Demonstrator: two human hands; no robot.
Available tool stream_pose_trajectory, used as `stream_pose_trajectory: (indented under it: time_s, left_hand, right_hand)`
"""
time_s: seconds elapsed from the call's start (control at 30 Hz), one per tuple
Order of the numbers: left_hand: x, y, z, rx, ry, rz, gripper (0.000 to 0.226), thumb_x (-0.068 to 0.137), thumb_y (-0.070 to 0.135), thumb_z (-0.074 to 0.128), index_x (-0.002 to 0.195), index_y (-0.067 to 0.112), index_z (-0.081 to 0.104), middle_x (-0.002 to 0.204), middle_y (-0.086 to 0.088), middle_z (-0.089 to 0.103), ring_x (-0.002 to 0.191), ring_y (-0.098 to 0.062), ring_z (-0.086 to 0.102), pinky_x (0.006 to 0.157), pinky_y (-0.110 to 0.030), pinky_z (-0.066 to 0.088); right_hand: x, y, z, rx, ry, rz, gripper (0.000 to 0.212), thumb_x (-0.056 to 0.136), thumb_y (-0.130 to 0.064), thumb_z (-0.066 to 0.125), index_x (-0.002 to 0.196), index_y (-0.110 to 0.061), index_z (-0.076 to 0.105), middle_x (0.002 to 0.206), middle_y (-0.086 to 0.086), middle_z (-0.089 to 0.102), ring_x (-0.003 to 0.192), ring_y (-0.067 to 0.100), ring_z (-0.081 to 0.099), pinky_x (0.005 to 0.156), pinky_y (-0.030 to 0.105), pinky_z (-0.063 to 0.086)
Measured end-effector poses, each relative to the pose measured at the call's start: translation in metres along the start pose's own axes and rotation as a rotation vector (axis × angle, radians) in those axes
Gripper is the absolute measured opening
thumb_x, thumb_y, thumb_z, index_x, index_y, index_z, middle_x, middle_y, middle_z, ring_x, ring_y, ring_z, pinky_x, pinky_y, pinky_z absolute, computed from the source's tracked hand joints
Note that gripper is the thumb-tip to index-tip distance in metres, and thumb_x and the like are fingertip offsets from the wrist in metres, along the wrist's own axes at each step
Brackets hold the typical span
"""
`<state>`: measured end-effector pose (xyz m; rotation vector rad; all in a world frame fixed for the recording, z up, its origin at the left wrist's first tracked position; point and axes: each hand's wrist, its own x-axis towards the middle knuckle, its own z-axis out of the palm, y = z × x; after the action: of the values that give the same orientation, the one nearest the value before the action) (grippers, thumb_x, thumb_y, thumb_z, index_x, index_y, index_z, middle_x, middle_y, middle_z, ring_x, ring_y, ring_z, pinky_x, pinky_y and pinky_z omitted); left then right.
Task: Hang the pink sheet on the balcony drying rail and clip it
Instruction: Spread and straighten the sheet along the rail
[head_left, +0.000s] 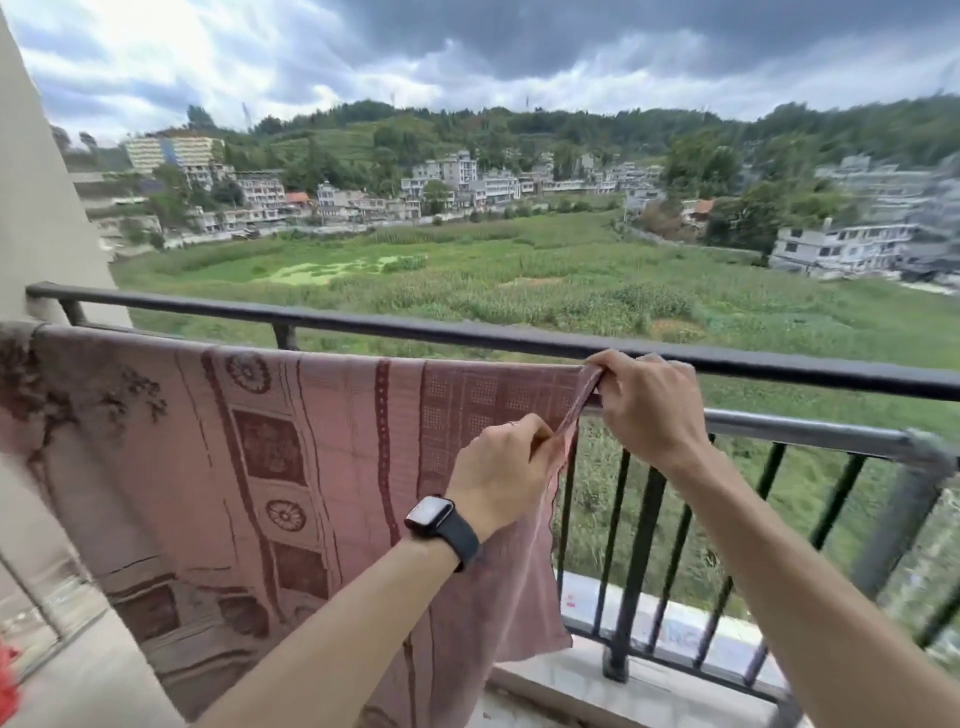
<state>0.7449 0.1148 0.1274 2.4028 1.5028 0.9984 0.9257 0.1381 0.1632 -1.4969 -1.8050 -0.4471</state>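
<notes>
Sheet (291, 467): pink, patterned, draped over the inner rail (779, 423), spread from 9 o'clock to just right of centre, its lower part hanging down inside the balcony toward 6 o'clock
Sheet edge: the right-hand edge runs from the rail down between the two hands, pulled into a taut fold
Right hand (647, 402): closed over the sheet's top corner at the rail, just right of centre toward 3 o'clock, fingers curled round cloth and, it seems, the bar; likely pinning the corner so it cannot slide
Left hand (501, 475): at 7 o'clock of the right hand, fingers pinched shut on the same edge lower down; probably tensioning it to flatten the fold
Watch (434, 517): on the left wrist
Outer rail (467, 330): dark, beyond and above the inner one, bare
Clips: none in view, so the clipping looks not yet done
Containers: none to be seen; a red scrap at 8 o'clock is too cut off to name
Stage: my guess is hanging near done, edge being straightened
</notes>
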Motion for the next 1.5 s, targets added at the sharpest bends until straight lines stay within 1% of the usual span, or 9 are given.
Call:
stream_pose_trajectory:
  time_s: [0.07, 0.23, 0.5, 0.77, 0.9, 1.17, 1.27, 1.37, 1.5]
  left_hand:
    - [0.006, 0.019, 0.012, -0.029, -0.032, 0.054, 0.027, 0.098, 0.047, 0.048, 0.102, 0.026, 0.064, 0.095, 0.004, 0.070, 0.086, -0.018, 0.064, 0.074, -0.040, 0.054]
    - [0.019, 0.068, 0.030, -0.001, -0.150, 0.248, 0.025, 0.095, 0.048, 0.053, 0.101, 0.028, 0.067, 0.091, 0.009, 0.071, 0.083, -0.014, 0.066, 0.075, -0.039, 0.056]
    - [0.013, 0.132, 0.075, -0.310, -0.167, 0.295, 0.022, 0.096, 0.039, 0.058, 0.098, 0.020, 0.070, 0.078, 0.010, 0.069, 0.071, -0.006, 0.063, 0.070, -0.034, 0.055]
    - [0.010, 0.213, 0.111, -0.379, -0.122, 0.256, 0.021, 0.100, 0.038, 0.053, 0.096, 0.024, 0.067, 0.062, 0.015, 0.058, 0.058, -0.005, 0.055, 0.061, -0.036, 0.052]
    - [0.010, 0.259, 0.135, -0.383, -0.043, 0.196, 0.023, 0.100, 0.038, 0.052, 0.092, 0.025, 0.069, 0.054, 0.013, 0.052, 0.045, -0.005, 0.046, 0.049, -0.020, 0.034]
    - [-0.017, 0.295, 0.191, -0.123, 0.034, -0.031, 0.023, 0.099, 0.047, 0.044, 0.096, 0.029, 0.056, 0.067, 0.013, 0.061, 0.061, -0.009, 0.061, 0.057, -0.035, 0.052]
    - [-0.042, 0.291, 0.213, 0.130, 0.130, -0.143, 0.046, 0.089, 0.072, 0.040, 0.098, 0.027, 0.046, 0.076, 0.011, 0.062, 0.068, -0.017, 0.063, 0.057, -0.032, 0.049]
    - [-0.051, 0.293, 0.241, 0.347, 0.048, -0.311, 0.074, 0.078, 0.086, 0.036, 0.109, 0.020, 0.046, 0.091, -0.004, 0.069, 0.085, -0.031, 0.068, 0.064, -0.038, 0.047]
    - [-0.048, 0.289, 0.266, 0.424, -0.083, -0.419, 0.059, 0.090, 0.068, 0.038, 0.108, 0.015, 0.056, 0.104, -0.012, 0.069, 0.095, -0.037, 0.067, 0.073, -0.041, 0.045]
  right_hand:
    - [-0.008, 0.027, -0.019, 0.017, 0.053, 0.002, 0.026, 0.094, -0.017, 0.054, 0.111, -0.022, 0.072, 0.081, 0.003, 0.076, 0.074, 0.025, 0.067, 0.077, 0.040, 0.045]
    - [-0.040, 0.076, -0.049, 0.045, 0.071, 0.073, 0.030, 0.091, -0.016, 0.049, 0.110, -0.016, 0.072, 0.077, 0.007, 0.074, 0.062, 0.026, 0.064, 0.064, 0.039, 0.053]
    - [-0.066, 0.139, -0.102, 0.028, -0.015, 0.210, 0.028, 0.095, -0.018, 0.051, 0.115, -0.021, 0.071, 0.084, 0.005, 0.075, 0.066, 0.022, 0.061, 0.067, 0.038, 0.051]
    - [-0.086, 0.206, -0.145, 0.297, -0.031, 0.384, 0.028, 0.097, -0.011, 0.051, 0.111, -0.024, 0.071, 0.080, -0.016, 0.067, 0.066, 0.004, 0.063, 0.053, 0.012, 0.046]
    - [-0.092, 0.250, -0.158, 0.393, -0.030, 0.355, 0.028, 0.097, -0.009, 0.051, 0.111, -0.023, 0.071, 0.087, -0.010, 0.071, 0.072, 0.018, 0.068, 0.057, 0.028, 0.054]
    - [-0.144, 0.306, -0.134, 0.511, -0.167, 0.350, 0.018, 0.099, -0.021, 0.053, 0.106, -0.027, 0.069, 0.084, -0.008, 0.073, 0.071, 0.018, 0.072, 0.059, 0.036, 0.058]
    - [-0.152, 0.308, -0.119, 0.527, -0.173, 0.306, 0.018, 0.098, -0.030, 0.056, 0.107, -0.025, 0.071, 0.098, -0.002, 0.070, 0.073, 0.014, 0.069, 0.072, 0.043, 0.060]
    - [-0.153, 0.305, -0.106, 0.550, -0.158, 0.311, 0.020, 0.092, -0.023, 0.059, 0.109, -0.019, 0.070, 0.114, 0.003, 0.056, 0.072, 0.003, 0.059, 0.081, 0.036, 0.056]
    - [-0.160, 0.309, -0.088, 0.544, -0.394, 0.295, 0.039, 0.088, -0.029, 0.064, 0.125, -0.021, 0.063, 0.128, 0.005, 0.053, 0.079, 0.010, 0.065, 0.086, 0.037, 0.056]
